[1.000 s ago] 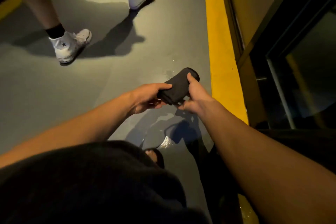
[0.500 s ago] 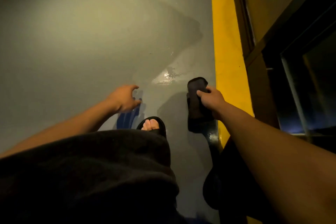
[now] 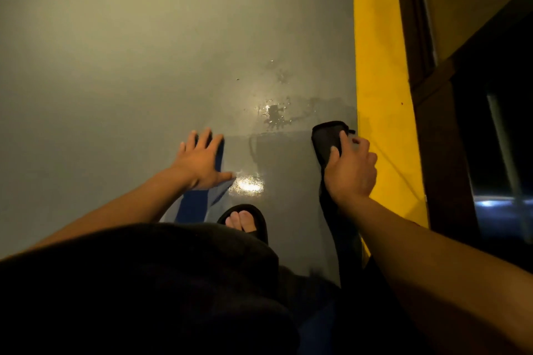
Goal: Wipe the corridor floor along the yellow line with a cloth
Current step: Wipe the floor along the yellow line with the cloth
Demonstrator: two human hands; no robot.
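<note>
Seen from the head camera, a person crouches over a dim corridor floor [image 3: 144, 66], the right hand [image 3: 350, 173] pressing a dark cloth [image 3: 327, 138] to the grey surface just beside the yellow line [image 3: 380, 95] that runs along the right wall. The right fingers [image 3: 343, 138] curl over the cloth's top edge, thumb on its near side, grasping it in a folded, oblong wad; its far end shows a rounded fold, and its near end is hidden under the wrist. The left hand [image 3: 202, 161] lies flat on the floor with fingers spread and released, holding nothing, apparently bracing the body. Between the hands a wet patch [image 3: 274, 118] glints with droplets and reflected light, and a sandalled foot [image 3: 243, 220] sits near the bottom of the frame. The cloth looks soft, light and limp, likely damp, so it should bunch or unroll if dragged by one corner; a palm-down hold across its middle, fingers hooked over the leading edge, seems the surest way to keep it flat against the floor. The wet, glossy floor looks slippery, which may let the cloth glide but could also let the bracing hand skid.
</note>
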